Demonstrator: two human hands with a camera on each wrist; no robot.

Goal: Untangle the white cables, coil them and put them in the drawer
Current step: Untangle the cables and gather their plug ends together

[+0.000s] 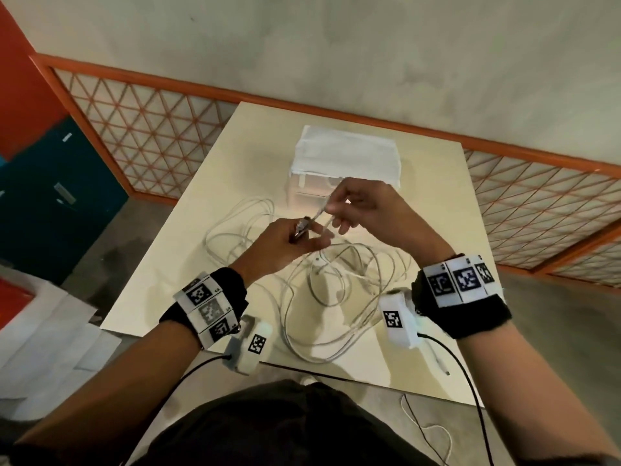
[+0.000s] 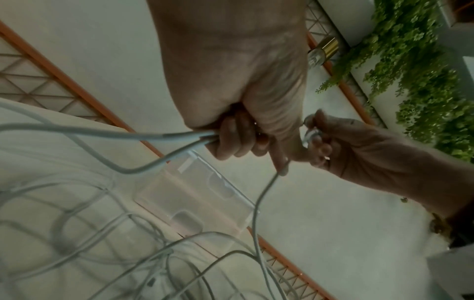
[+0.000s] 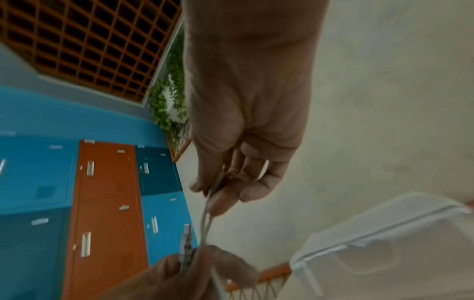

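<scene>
Several white cables lie tangled in loops on the cream table. Above the tangle, my left hand grips cable strands and holds a metal-tipped connector. Just right of it, my right hand pinches a short loop of the same cable between thumb and fingers. The hands are a few centimetres apart, joined by the cable. Behind them stands a translucent drawer unit, also in the left wrist view, with its drawers closed.
A folded white cloth covers the top of the drawer unit. Blue and orange lockers stand to the left beyond an orange lattice railing. Papers lie on the floor at left. A loose white cable lies on the floor.
</scene>
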